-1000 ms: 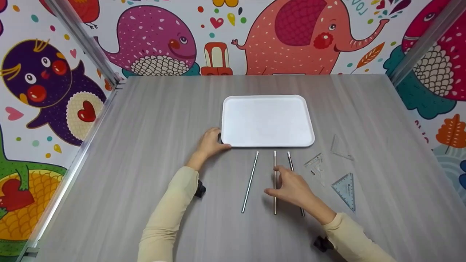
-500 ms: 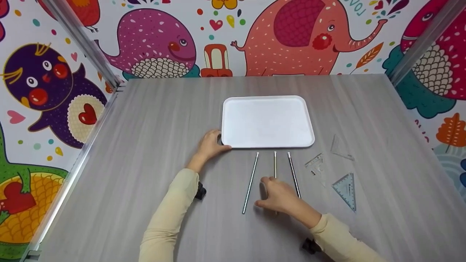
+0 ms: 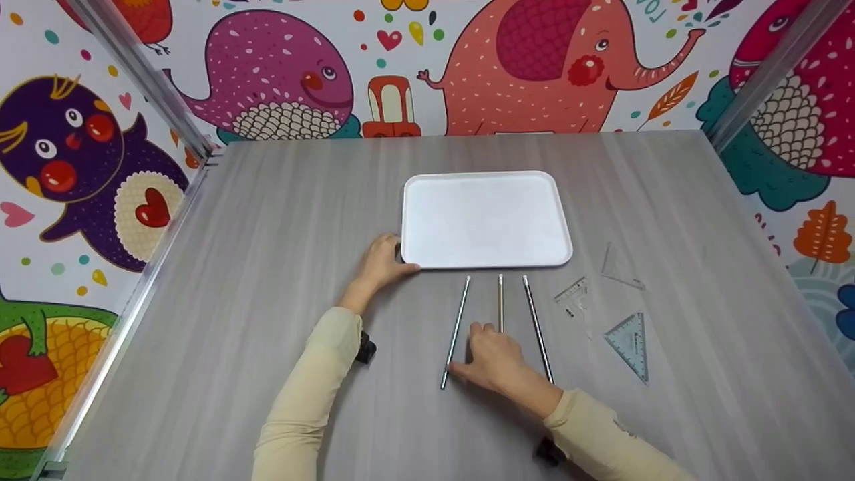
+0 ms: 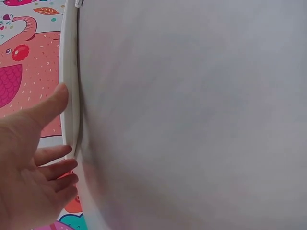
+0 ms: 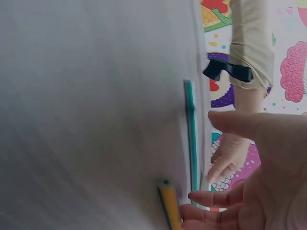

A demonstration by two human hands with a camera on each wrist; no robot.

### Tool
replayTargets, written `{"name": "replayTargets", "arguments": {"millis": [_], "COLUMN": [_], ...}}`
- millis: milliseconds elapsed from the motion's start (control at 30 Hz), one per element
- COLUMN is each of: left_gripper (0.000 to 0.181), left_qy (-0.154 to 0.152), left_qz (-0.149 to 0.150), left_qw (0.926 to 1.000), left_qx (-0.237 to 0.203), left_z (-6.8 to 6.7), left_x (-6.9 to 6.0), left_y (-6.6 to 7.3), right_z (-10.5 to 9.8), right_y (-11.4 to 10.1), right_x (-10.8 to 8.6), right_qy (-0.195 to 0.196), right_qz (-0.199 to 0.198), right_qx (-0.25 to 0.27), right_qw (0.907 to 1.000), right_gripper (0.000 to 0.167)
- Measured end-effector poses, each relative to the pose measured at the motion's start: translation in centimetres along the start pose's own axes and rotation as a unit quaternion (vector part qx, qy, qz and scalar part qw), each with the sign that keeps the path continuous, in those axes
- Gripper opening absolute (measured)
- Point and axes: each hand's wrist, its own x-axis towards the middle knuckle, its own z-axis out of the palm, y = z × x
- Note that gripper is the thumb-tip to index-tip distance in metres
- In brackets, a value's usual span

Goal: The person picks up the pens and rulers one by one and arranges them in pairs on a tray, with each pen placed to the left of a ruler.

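The left hand (image 3: 382, 264) rests at the near left corner of the white tray (image 3: 486, 220); in the left wrist view its thumb and fingers touch the tray's edge (image 4: 71, 72). Over the middle pencil (image 3: 501, 300) hovers the right hand (image 3: 497, 361), its thumb by the lower end of the green pencil (image 3: 456, 331). The right wrist view shows that hand (image 5: 254, 177) with thumb and fingers apart, near the green pencil (image 5: 192, 139) and the yellow pencil's end (image 5: 168, 201). A dark pencil (image 3: 538, 327) lies to the right, partly hidden by the wrist.
Right of the pencils lie two clear set squares, one (image 3: 576, 298) nearer and one (image 3: 621, 267) farther, and a bluish set square (image 3: 631, 346). Patterned walls and metal posts border the grey table (image 3: 300, 200).
The right hand has moved left and slightly nearer, from over the middle pencil toward the green one. The left hand stays at the tray corner. The head view has shifted slightly.
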Motion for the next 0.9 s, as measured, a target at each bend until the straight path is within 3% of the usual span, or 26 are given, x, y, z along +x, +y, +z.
{"name": "replayTargets", "arguments": {"millis": [300, 600, 900], "left_gripper": [0.061, 0.058, 0.057], "left_qy": [-0.010, 0.003, 0.003], "left_qz": [-0.010, 0.006, 0.002], "left_qw": [0.9999, 1.0000, 1.0000], "left_qx": [0.008, 0.004, -0.004], "left_z": [-0.2, 0.0, 0.0], "left_x": [0.0, 0.1, 0.1], "left_y": [0.0, 0.0, -0.2], "right_z": [1.0, 0.5, 0.4], "right_y": [-0.8, -0.2, -0.3], "right_x": [0.3, -0.3, -1.1], "right_qy": [0.036, 0.013, -0.005], "right_qz": [0.014, -0.018, -0.033], "right_qx": [-0.005, 0.033, 0.049], "right_qw": [0.9993, 0.9992, 0.9982], "right_gripper": [0.061, 0.057, 0.047]}}
